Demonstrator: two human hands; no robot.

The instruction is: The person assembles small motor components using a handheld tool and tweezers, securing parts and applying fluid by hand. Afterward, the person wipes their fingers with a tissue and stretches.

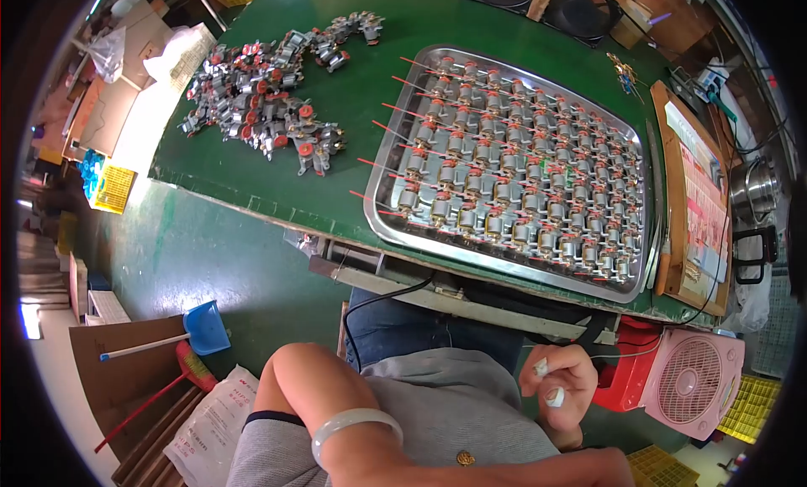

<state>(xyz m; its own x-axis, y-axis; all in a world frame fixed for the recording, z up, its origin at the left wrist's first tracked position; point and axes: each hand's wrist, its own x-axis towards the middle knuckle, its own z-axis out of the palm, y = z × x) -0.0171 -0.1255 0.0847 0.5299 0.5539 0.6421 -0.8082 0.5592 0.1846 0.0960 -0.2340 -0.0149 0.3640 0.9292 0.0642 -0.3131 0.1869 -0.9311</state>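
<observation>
My right hand (559,390) is raised beside my body, below the table's front edge. Its fingers curl inward, white tape wraps two fingertips, and nothing shows in its grasp. My left arm, with a pale bangle, bends back across my chest. My left hand (513,472) runs along the bottom edge, very near the camera, and its fingers cannot be made out. On the green table (370,92) lies a metal tray (504,256) with rows of small silver cylindrical parts (504,155) with red pieces. Thin red strips stick out past its left rim. Similar loose parts (261,96) form a heap at left.
Black fans (580,12) stand at the far edge. At right are a wooden-framed board (693,201) with papers and a metal pot (754,189). A pink box fan (693,382) is below right. A blue dustpan (206,327) and broom (195,367) are at lower left.
</observation>
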